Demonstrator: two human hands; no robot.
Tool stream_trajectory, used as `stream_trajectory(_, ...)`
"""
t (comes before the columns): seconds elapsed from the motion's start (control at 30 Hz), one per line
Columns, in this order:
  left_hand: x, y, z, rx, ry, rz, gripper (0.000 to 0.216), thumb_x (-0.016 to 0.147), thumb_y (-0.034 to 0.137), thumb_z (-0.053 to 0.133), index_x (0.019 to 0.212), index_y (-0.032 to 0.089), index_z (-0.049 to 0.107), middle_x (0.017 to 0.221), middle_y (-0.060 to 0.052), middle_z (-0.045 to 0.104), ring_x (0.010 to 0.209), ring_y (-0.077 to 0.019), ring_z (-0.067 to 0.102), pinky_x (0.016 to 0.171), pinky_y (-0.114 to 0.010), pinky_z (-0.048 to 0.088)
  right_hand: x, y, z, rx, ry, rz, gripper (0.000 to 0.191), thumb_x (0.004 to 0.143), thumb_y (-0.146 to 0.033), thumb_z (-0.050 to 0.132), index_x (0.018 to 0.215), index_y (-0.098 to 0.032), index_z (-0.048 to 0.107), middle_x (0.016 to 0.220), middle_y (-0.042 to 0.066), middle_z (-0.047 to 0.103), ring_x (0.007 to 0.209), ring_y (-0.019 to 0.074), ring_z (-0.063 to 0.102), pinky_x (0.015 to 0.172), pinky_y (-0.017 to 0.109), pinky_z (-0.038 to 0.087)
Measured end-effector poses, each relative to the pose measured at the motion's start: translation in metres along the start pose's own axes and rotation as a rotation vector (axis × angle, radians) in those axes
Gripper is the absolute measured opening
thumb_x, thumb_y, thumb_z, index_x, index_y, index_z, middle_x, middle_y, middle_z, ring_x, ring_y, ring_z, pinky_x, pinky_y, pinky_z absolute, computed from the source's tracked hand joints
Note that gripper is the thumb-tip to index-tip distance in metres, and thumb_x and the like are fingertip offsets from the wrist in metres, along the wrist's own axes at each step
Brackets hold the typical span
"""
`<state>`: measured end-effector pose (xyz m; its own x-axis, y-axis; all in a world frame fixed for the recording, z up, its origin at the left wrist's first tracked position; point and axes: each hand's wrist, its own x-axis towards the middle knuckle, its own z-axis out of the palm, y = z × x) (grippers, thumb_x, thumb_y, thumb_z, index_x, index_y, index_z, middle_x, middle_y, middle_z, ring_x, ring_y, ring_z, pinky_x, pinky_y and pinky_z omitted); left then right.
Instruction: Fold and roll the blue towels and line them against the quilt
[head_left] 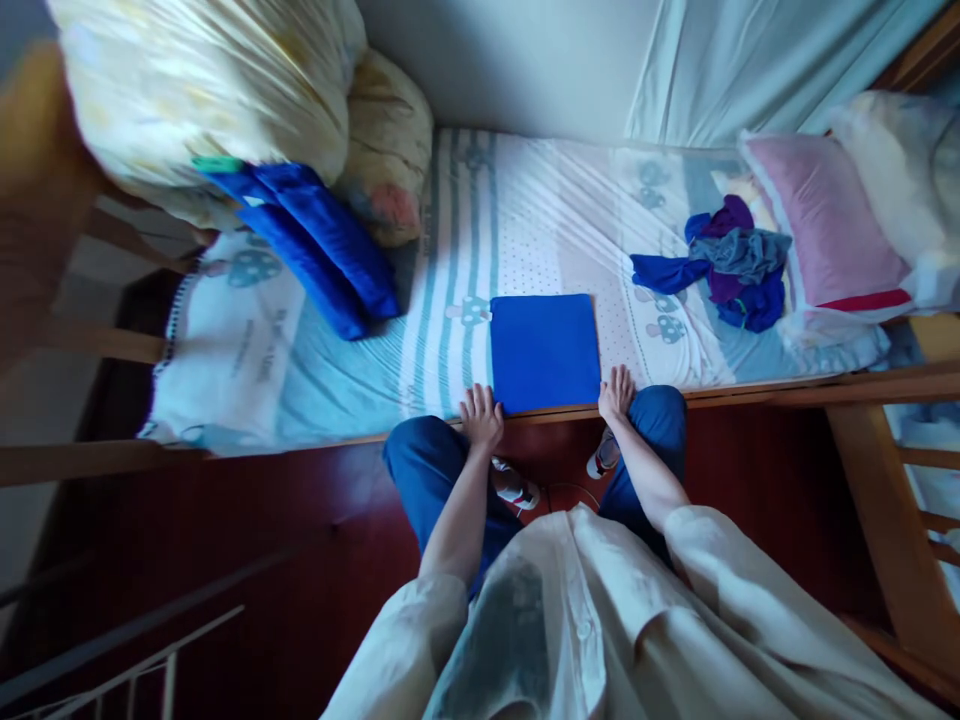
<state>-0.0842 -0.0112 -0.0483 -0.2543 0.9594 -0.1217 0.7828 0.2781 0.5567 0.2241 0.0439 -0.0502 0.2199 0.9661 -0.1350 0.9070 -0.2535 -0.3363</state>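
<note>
Flat on the bed, right at its front edge, lies a blue square (545, 350) that looks like cloth or a thin folder, with a small white tag on its left side. My left hand (481, 414) rests at its near left corner, fingers stretched out. At the near right corner my right hand (617, 392) lies with its fingers extended too. Neither hand grips anything. Farther right sits a crumpled heap of blue, purple and grey-blue clothes (739, 262). To the left are long rolled or folded blue fabric pieces (315, 245).
Bulky bedding (225, 80) and a patterned pillow (386, 150) are piled at the left. A pink pillow (829, 215) stands at the right end. The wooden bed rail (795, 390) runs along the front. A pale metal rack (169, 670) stands at lower left.
</note>
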Motion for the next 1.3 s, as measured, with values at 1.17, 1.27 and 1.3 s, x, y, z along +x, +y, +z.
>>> stream_trajectory(1.17,-0.001,0.013,-0.002,-0.831,0.114,-0.746,0.017,0.083,0.031,0.073,0.089,0.021,0.06,0.073,-0.004,0.064,0.077,-0.0206,0.072,0.067,-0.031,0.06,-0.013,-0.009,-0.026,0.8,-0.218,0.508,0.039,0.1,-0.039,0.066,0.132,-0.017,0.061,0.13,0.01,0.064,0.111,0.0231,0.067,0.094,0.044,0.06)
stream_trajectory(1.27,-0.004,0.011,-0.004,-0.809,0.112,-0.729,0.02,0.082,0.033,0.074,0.096,0.022,0.064,0.075,-0.004,0.066,0.075,-0.0197,0.072,0.065,-0.03,0.06,-0.016,-0.009,-0.03,0.809,-0.225,0.491,0.04,0.1,-0.039,0.066,0.132,-0.017,0.061,0.13,0.01,0.064,0.111,0.0231,0.067,0.094,0.044,0.06)
stream_trajectory(1.3,-0.005,0.011,-0.005,-0.805,0.108,-0.721,0.021,0.082,0.032,0.073,0.098,0.022,0.065,0.074,-0.003,0.065,0.072,-0.0183,0.071,0.063,-0.028,0.059,-0.017,-0.009,-0.031,0.813,-0.223,0.485,0.039,0.1,-0.039,0.066,0.132,-0.017,0.061,0.13,0.01,0.064,0.11,0.023,0.067,0.093,0.044,0.06)
